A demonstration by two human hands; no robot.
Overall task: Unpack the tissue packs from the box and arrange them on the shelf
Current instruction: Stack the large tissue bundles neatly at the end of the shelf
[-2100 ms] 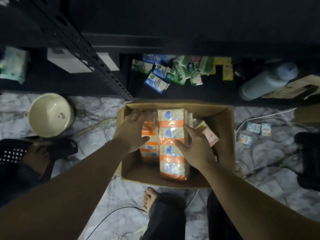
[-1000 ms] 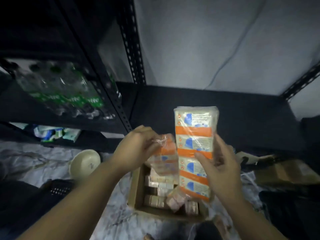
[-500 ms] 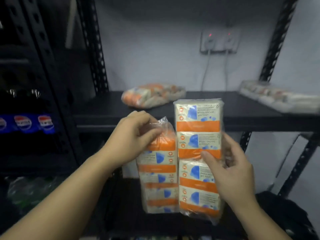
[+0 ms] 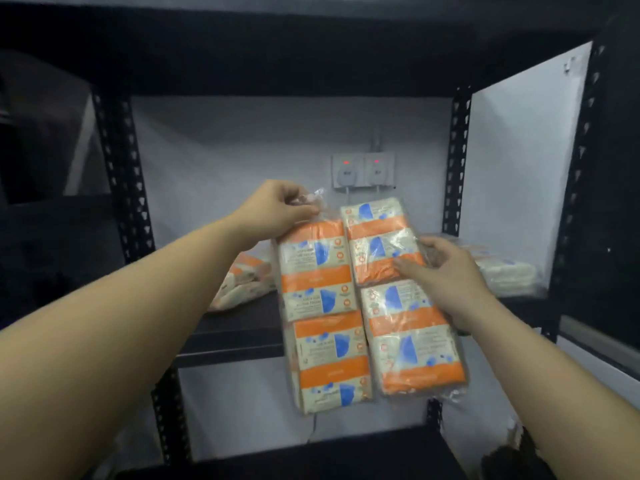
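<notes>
I hold two long orange, white and blue tissue packs upright, side by side, in front of the black shelf (image 4: 242, 327). My left hand (image 4: 277, 209) pinches the top plastic flap of the left tissue pack (image 4: 322, 317). My right hand (image 4: 446, 275) grips the right tissue pack (image 4: 405, 320) from its right side, fingers across its front. Both packs hang level with the shelf board, their lower ends below its front edge. The box is out of view.
A tissue pack (image 4: 242, 282) lies on the shelf at the left, another pack (image 4: 502, 271) at the right. A double wall socket (image 4: 363, 169) with red lights sits behind. Black perforated posts (image 4: 126, 174) frame the bay; a lower shelf board (image 4: 311, 455) is below.
Both hands have lifted the two packs out of the box on the floor and raised them up to the middle shelf. The view has tilted up with them.
</notes>
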